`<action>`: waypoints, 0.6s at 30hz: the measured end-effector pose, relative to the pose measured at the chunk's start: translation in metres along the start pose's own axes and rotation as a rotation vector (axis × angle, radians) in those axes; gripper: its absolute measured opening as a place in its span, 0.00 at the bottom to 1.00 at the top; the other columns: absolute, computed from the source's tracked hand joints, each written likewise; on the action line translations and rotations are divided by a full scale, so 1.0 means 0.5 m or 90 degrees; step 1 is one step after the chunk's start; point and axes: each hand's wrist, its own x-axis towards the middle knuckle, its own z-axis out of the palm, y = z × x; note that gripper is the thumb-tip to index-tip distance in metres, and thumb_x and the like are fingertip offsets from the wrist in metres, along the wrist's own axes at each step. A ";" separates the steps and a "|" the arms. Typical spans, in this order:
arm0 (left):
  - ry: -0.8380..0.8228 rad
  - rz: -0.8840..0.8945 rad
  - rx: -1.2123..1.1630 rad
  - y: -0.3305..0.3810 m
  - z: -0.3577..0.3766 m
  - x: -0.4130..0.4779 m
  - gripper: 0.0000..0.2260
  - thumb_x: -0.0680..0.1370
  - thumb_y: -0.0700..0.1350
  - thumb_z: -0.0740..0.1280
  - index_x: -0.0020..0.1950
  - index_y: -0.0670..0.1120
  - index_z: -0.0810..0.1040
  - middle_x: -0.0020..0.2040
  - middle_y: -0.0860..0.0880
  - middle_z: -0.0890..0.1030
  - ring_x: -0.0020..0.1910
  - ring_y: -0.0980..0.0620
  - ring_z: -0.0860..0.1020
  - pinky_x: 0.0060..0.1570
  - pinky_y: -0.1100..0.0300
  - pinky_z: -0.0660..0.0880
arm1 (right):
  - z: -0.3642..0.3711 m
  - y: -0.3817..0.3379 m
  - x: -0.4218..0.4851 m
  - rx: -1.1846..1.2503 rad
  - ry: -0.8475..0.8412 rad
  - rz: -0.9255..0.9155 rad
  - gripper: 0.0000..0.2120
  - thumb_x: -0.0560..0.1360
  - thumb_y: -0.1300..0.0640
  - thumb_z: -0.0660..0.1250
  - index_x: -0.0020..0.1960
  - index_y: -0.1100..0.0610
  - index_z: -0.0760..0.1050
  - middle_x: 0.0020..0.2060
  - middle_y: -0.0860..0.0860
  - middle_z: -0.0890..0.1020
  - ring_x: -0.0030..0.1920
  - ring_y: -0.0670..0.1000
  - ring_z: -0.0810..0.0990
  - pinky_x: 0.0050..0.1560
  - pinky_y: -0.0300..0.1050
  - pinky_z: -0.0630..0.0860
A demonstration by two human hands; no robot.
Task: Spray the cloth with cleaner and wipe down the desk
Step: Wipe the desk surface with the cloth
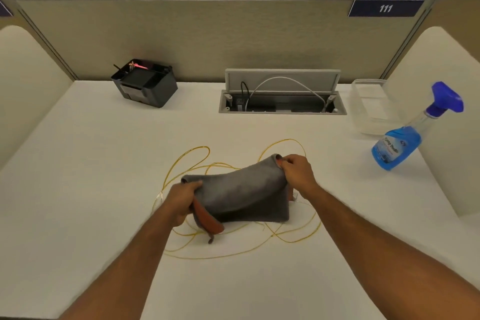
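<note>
Grey fabric cloth (244,195), orange-backed, over white bench (78,163).
Left grip (181,202) and right grip (298,171) pinch its corners, likely spreading it for spraying.

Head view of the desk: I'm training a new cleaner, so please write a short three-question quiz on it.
1. True or false: the left hand and the right hand both grip the grey cloth.
2. Choose one: the spray bottle is A) in the left hand, B) on the desk, right of the hands, C) inside the black organiser.
3. Fill in: the thin loops on the desk below the cloth are a yellow ____.
Key: 1 true; 2 B; 3 cable.
</note>
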 end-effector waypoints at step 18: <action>0.007 0.309 0.275 0.028 -0.071 0.190 0.09 0.76 0.38 0.67 0.53 0.50 0.79 0.47 0.55 0.80 0.48 0.53 0.78 0.48 0.58 0.75 | 0.230 -0.004 -0.022 -0.213 0.279 -0.192 0.11 0.79 0.53 0.64 0.60 0.55 0.74 0.57 0.51 0.75 0.57 0.51 0.75 0.58 0.46 0.75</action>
